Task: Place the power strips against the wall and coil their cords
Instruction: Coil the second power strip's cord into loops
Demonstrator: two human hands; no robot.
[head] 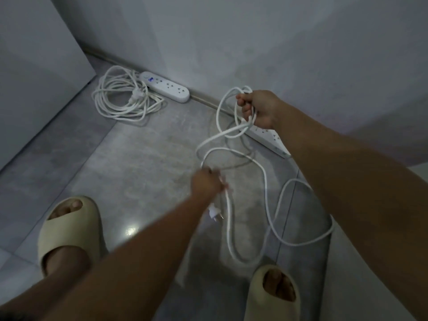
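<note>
A white power strip [165,86] lies along the foot of the wall, its cord [120,98] coiled on the floor to its left. A second white power strip [269,138] lies further right by the wall, partly hidden behind my right arm. My right hand [259,107] is closed on a few loops of that strip's white cord [266,188], held above the floor. My left hand [207,183], blurred, grips the same cord lower down, and the plug [215,213] dangles just below it. The remaining cord trails in loose loops across the floor between my feet.
Grey tiled floor [139,158] meets a pale wall with a baseboard [208,101]. A flat grey panel [34,77] stands at the left. My feet wear beige slides, the left one [69,230] and the right one [275,295], near the loose cord.
</note>
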